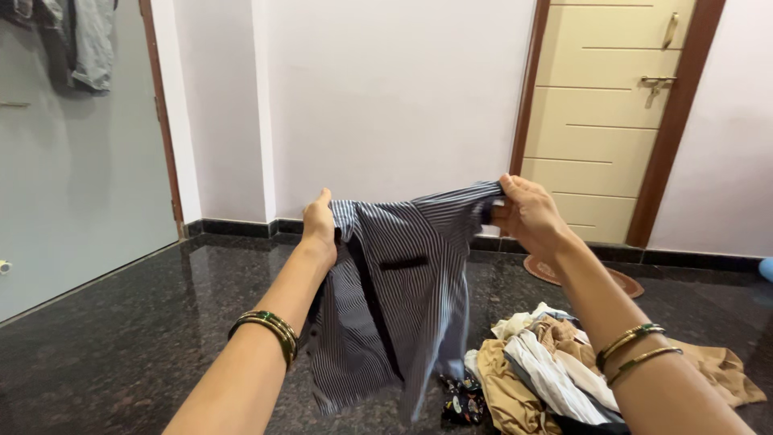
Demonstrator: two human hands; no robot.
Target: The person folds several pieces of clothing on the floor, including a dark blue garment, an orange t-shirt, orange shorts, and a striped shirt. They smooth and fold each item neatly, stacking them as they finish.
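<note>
At the far left a grey door stands with clothes hanging over its top, and beside it a brown door frame runs down to the dark polished stone floor. That stretch of floor, from the grey door to the person's left forearm, lies bare and gives the widest free room. A black skirting marks where the pale wall meets the floor.

The left hand is raised in front of the wall, fingers closed on the upper left edge of a striped shirt; green and gold bangles sit on that wrist. The shirt hangs spread between both hands, well above the floor along its top, its lower hem drooping close to the stone.

The right hand pinches the shirt's upper right corner, clamped on the cloth, with thin bangles on the wrist. Below that arm a heap of crumpled clothes lies on the floor, just beside the shirt's hanging hem, with a small dark patterned piece at its left edge. Behind, a round mat lies before a cream door with a brown frame.
</note>
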